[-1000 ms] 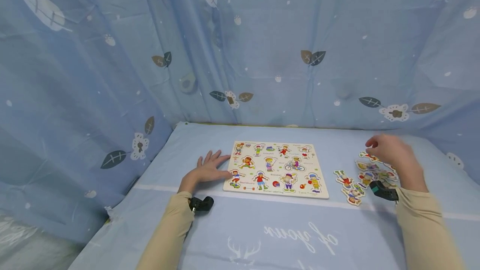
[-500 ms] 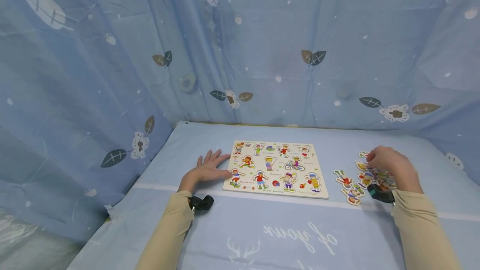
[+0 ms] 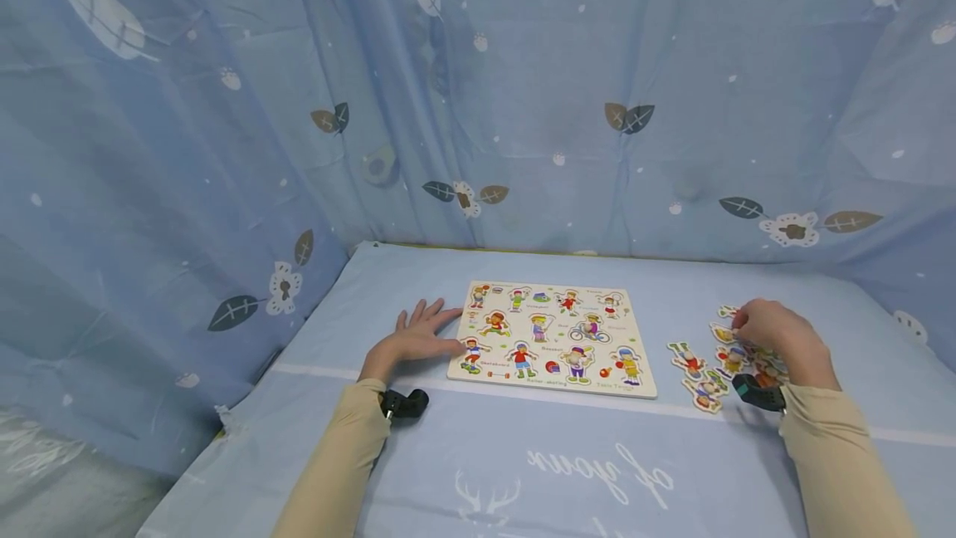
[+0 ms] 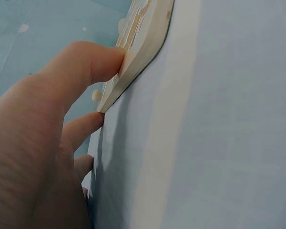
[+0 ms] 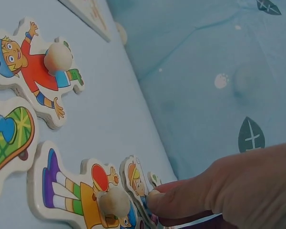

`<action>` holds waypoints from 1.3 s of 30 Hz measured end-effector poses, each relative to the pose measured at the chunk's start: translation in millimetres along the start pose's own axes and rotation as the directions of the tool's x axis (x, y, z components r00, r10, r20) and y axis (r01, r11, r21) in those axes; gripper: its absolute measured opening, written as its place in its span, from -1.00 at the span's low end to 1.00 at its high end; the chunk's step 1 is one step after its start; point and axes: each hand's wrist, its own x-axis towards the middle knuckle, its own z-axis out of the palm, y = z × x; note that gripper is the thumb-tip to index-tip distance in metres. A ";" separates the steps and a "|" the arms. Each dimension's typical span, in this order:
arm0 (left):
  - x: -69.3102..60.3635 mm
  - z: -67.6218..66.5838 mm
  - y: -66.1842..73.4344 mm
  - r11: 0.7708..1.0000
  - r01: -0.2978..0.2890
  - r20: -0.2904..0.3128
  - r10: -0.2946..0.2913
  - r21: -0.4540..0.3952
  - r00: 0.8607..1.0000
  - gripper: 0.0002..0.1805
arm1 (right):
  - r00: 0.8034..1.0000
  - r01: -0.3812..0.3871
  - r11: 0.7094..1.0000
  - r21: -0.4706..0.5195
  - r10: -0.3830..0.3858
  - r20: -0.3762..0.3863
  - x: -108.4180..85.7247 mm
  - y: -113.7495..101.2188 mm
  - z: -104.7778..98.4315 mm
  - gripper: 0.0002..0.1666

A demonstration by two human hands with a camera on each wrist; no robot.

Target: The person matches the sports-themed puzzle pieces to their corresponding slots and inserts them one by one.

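A wooden knob puzzle board (image 3: 553, 386) printed with children playing sports lies flat on the table. My left hand (image 3: 412, 341) is at its left edge, fingers spread; in the left wrist view the thumb (image 4: 97, 62) presses on the board's edge. At the right, my right hand (image 3: 780, 335) is over loose puzzle pieces. In the right wrist view its thumb and finger pinch the small round knob of a puzzle piece (image 5: 136, 180) with a yellow-capped figure. Beside it lies a table-tennis puzzle piece (image 5: 83, 202) with a wooden knob. The hand hides some pieces.
Several loose pieces lie close together right of the board, among them a red-shirted figure (image 5: 40, 78) and a skateboard piece (image 5: 12, 138). A pale blue cloth (image 3: 478, 447) covers the table. Patterned blue curtains (image 3: 553, 90) hang behind and at the left.
My right hand has come down and nearer onto the loose pieces, its fingers now at a knob. The left hand has stayed at the board's edge. The head view has shifted slightly.
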 end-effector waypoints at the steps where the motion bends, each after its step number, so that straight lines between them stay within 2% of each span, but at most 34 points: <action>1: 0.4 0.4 0.0 1.000 -0.002 -0.001 0.002 0.000 1.000 -0.06 | 1.000 0.004 1.000 0.001 -0.004 -0.005 -0.4 0.1 0.3 -0.70; 13: 2.1 1.0 -1.1 1.000 -0.002 -0.002 0.002 0.011 1.000 -0.06 | 0.994 0.068 0.997 -0.043 -0.072 -0.084 -4.3 -10.3 -2.3 -0.65; 22: 3.2 -0.2 -0.8 1.000 -0.007 -0.007 0.007 0.004 1.000 -0.06 | 0.987 0.111 0.993 -0.026 -0.113 -0.113 -1.6 -20.6 -1.1 -0.64; 30: 0.2 -1.1 1.0 1.000 0.003 -0.004 -0.003 0.000 1.000 -0.07 | 0.971 0.176 0.981 -0.085 -0.188 -0.149 4.2 -34.7 3.8 -0.57; 39: -0.1 -1.0 1.3 1.000 -0.005 -0.010 0.005 0.009 1.000 -0.07 | 0.953 0.214 0.972 -0.095 -0.229 -0.200 6.9 -59.7 7.1 -0.55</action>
